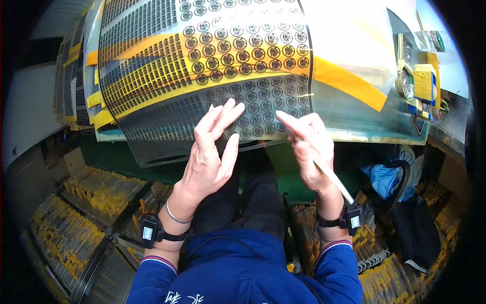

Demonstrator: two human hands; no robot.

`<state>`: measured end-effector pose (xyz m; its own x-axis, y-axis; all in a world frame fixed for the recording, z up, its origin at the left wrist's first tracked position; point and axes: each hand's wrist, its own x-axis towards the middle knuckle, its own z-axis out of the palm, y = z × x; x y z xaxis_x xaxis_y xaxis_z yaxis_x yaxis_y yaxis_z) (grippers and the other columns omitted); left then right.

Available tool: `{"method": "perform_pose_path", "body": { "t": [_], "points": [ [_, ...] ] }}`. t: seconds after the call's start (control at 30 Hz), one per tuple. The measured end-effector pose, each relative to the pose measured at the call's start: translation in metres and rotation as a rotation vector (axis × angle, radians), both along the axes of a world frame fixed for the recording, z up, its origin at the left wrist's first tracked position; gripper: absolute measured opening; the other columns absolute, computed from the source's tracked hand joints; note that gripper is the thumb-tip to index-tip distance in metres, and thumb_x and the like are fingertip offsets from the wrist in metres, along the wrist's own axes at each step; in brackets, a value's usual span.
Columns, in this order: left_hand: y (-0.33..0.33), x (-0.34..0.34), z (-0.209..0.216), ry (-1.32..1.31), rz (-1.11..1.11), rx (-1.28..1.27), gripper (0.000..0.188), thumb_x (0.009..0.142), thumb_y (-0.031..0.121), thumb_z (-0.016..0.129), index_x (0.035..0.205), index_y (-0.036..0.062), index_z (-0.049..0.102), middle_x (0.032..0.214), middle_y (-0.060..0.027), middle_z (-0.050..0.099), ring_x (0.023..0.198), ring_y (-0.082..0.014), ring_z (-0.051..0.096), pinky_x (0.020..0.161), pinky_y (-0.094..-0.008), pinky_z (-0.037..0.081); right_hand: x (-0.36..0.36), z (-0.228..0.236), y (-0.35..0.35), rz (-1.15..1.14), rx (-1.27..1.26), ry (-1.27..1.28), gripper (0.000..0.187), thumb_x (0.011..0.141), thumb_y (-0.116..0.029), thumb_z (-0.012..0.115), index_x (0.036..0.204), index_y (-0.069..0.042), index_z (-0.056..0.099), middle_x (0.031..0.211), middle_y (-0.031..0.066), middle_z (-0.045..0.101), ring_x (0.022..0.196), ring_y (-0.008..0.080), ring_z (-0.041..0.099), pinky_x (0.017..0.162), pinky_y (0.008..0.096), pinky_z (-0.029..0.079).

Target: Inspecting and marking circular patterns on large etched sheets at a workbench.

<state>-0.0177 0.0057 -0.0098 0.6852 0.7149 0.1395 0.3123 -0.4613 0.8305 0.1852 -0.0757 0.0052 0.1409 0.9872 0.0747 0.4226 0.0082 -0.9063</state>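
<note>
Evidently mid-job: two bare hands at a printed sheet, a stick in one.

Nearest, the bare right hand [316, 144] has its grip closed on a slim pale stick [336, 182], one end jutting past the wrist; the bare left hand [205, 159] is loose, fingers apart, grasping nothing visible. Both are at the near part of a large, clear plastic sheet [207, 76] with black round emblems; whether fingertips touch it I cannot tell. It lies on a shiny-topped counter [374, 129], near edge overhanging. The step seems to be working this sheet by hand; a next move would call for steadying it lightly without creasing. Farther up, a broad orange strip [349, 83] runs rightward from beneath it.
</note>
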Motion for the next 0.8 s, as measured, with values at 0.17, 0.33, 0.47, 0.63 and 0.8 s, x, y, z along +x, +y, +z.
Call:
{"method": "perform_pose_path", "body": {
  "t": [0.17,0.33,0.47,0.63,0.8],
  "points": [
    [0.000,0.003,-0.002,0.013,0.043,0.056,0.047,0.086,-0.008,0.049,0.127,-0.0045,0.027,0.128,-0.0214,0.053,0.123,-0.0334,0.049,0.108,-0.0485,0.030,-0.015,-0.014,0.008,-0.152,-0.035,0.149,0.009,0.076,-0.002,0.069,0.085,0.000,0.067,0.070,0.0100,0.064,0.059,0.0176,0.061,0.054,0.0264,0.047],
    [0.001,0.002,-0.004,0.001,0.046,0.069,0.044,0.086,-0.011,0.047,0.125,-0.0050,0.030,0.128,-0.0191,0.054,0.121,-0.0316,0.051,0.108,-0.0494,0.030,-0.014,-0.013,0.011,-0.136,-0.047,0.077,0.009,0.076,-0.006,0.071,0.082,-0.001,0.067,0.073,0.0097,0.065,0.063,0.0158,0.063,0.057,0.0249,0.049],
    [0.002,0.000,-0.006,-0.005,0.048,0.066,0.042,0.086,-0.012,0.046,0.125,-0.0056,0.032,0.127,-0.0182,0.054,0.120,-0.0315,0.052,0.108,-0.0496,0.030,-0.015,-0.014,0.012,-0.149,-0.055,0.047,0.008,0.076,-0.006,0.071,0.081,-0.001,0.067,0.071,0.0094,0.064,0.061,0.0156,0.063,0.056,0.0248,0.049],
    [0.001,0.000,-0.007,0.008,0.055,0.074,0.043,0.085,-0.013,0.045,0.125,-0.0056,0.032,0.127,-0.0187,0.055,0.119,-0.0326,0.053,0.107,-0.0498,0.031,-0.017,-0.017,0.010,-0.180,-0.067,0.104,0.008,0.075,-0.005,0.071,0.080,-0.001,0.067,0.067,0.0097,0.063,0.059,0.0164,0.063,0.054,0.0252,0.049],
    [0.001,0.000,-0.008,-0.020,0.053,0.055,0.043,0.085,-0.015,0.043,0.126,-0.0059,0.032,0.127,-0.0203,0.054,0.119,-0.0336,0.053,0.107,-0.0493,0.030,-0.018,-0.017,0.011,-0.161,-0.047,0.092,0.006,0.075,-0.005,0.070,0.078,-0.001,0.067,0.067,0.0090,0.064,0.059,0.0146,0.063,0.053,0.0249,0.048]
  ]
}}
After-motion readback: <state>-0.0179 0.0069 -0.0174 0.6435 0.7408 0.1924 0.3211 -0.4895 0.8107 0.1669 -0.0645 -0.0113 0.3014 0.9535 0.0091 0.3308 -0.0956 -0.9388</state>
